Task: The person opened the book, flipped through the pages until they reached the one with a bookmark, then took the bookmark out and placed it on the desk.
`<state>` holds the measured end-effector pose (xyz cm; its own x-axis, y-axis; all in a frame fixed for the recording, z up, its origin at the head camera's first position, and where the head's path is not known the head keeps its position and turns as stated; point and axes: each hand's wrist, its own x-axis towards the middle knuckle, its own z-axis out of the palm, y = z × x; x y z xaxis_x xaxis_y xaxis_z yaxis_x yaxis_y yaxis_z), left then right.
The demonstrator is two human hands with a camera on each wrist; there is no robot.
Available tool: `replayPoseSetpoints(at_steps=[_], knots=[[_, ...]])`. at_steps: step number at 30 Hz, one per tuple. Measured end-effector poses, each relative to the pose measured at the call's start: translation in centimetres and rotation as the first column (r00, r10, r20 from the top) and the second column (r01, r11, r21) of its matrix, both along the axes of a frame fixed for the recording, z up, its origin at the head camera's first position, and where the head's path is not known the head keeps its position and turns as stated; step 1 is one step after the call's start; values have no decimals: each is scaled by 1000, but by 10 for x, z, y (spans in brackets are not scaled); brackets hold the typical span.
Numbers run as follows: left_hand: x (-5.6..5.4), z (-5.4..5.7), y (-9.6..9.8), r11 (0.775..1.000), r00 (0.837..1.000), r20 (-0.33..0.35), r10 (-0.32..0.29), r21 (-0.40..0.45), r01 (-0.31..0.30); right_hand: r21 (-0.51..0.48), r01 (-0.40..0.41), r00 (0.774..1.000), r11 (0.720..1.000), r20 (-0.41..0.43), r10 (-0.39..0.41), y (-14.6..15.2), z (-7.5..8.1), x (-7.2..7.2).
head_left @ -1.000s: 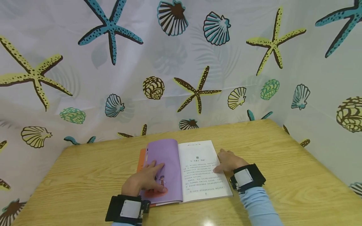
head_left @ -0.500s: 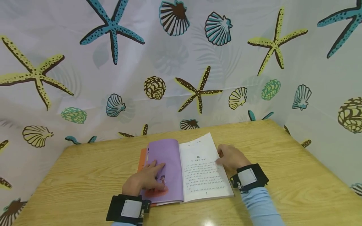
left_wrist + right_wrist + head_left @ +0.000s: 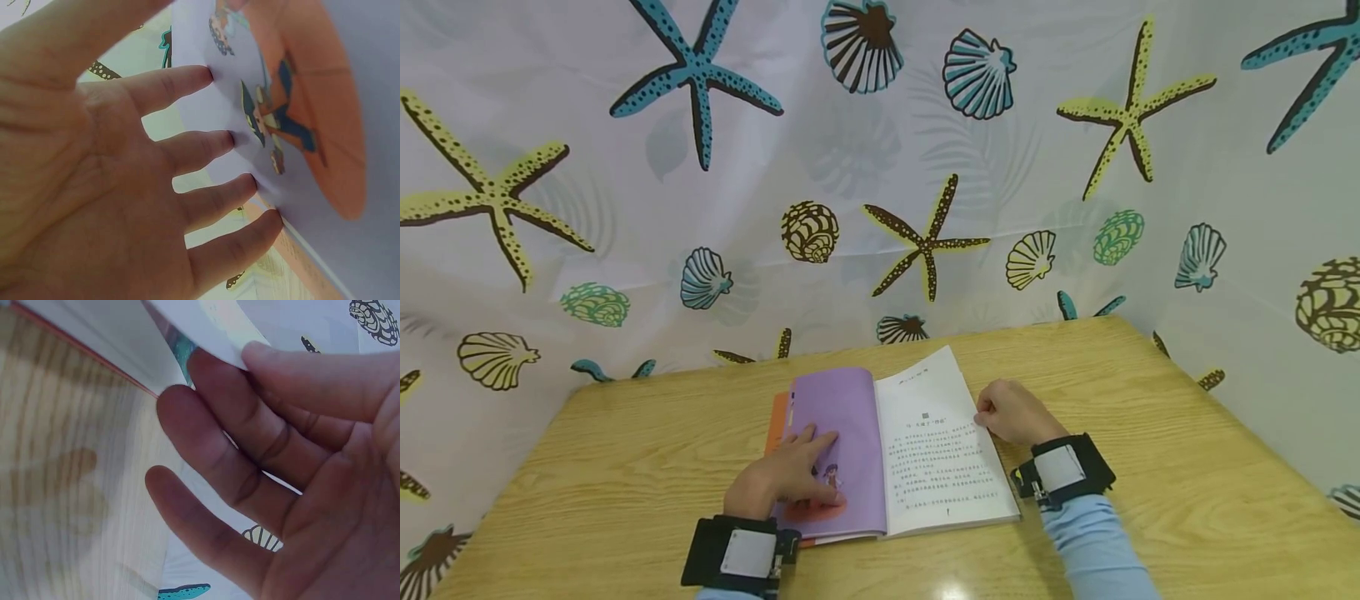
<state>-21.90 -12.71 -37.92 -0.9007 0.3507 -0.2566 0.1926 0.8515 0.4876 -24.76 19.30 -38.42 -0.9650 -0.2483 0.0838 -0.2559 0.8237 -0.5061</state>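
An open book lies on the wooden table, its left side purple with a small printed figure, its right side a white page of text. My left hand rests with spread fingers on the purple page; the fingertips touch it in the left wrist view. At the book's right edge, my right hand pinches the edge of the white page between thumb and curled fingers. The page's far corner is raised off the pages below. In the right wrist view, the other fingers of that hand are loosely bent below the page.
The wooden table extends around the book on every side. An orange cover edge shows at the book's left. Behind and to the right hangs a white curtain printed with starfish and shells.
My right hand has gone from lying spread at the page's right edge to pinching it, and the far right corner has lifted. The left hand has stayed in place.
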Motion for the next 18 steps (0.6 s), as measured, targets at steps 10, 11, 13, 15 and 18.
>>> replayPoseSetpoints(at_steps=[10,11,13,15,18], knots=[[0,-1,0,1000,1000,1,-9,-10,9,-302,-197,963,933,118,242,4,6,-2],[0,-1,0,1000,1000,4,-7,-8,7,-367,-224,945,903,143,293,3,8,-2],[0,0,0,1000,1000,11,-1,1,1,-452,-268,903,851,188,385,-1,13,-1],[0,0,0,1000,1000,16,0,6,0,-491,-307,853,815,238,465,-8,15,1],[-1,0,0,1000,1000,17,-2,8,2,-467,-379,789,799,288,542,-24,14,3]])
